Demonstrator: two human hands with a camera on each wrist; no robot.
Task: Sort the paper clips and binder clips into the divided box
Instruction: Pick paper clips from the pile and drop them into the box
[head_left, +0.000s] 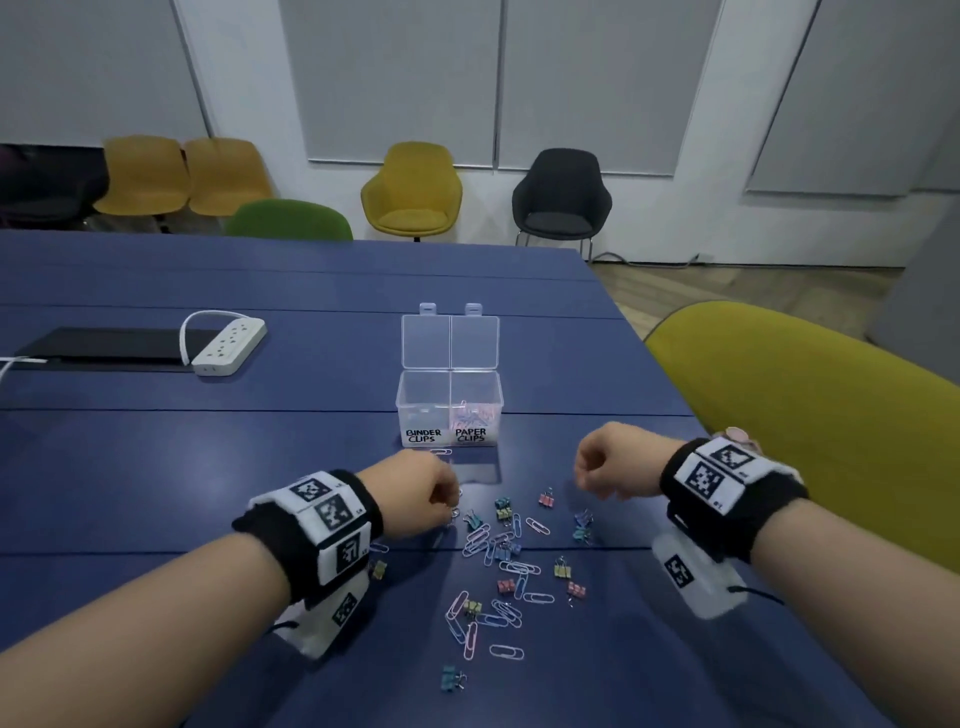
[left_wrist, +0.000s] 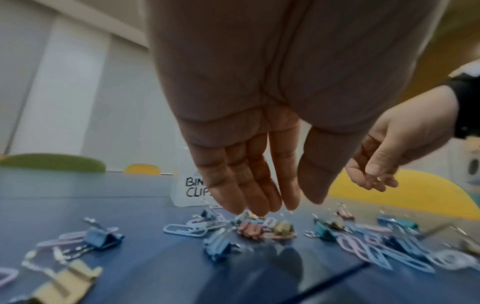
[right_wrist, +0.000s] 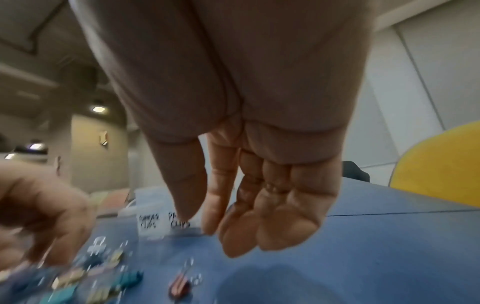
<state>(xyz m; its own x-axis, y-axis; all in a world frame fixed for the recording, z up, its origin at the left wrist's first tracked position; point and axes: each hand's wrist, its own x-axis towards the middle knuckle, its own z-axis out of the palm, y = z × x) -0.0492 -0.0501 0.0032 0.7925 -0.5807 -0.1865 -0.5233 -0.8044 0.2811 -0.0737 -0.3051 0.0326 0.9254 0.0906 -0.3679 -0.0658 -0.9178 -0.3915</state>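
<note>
Paper clips and binder clips lie mixed on the blue table in front of the divided box, lids open; handwritten labels read "BINDER CLIPS" on the left compartment and "PAPER CLIPS" on the right, where a pile already sits. From the head view, the left hand reaches down at the heap's near-box edge, seemingly touching a clip; the right hand hovers, fingers curled under. Left wrist view: fingers hang straight, nothing gripped; "BIN… CLIP…" is legible. Right wrist view: relaxed, empty fingers, labels blurred. Tangled clips could lift together and land in the wrong compartment.
</note>
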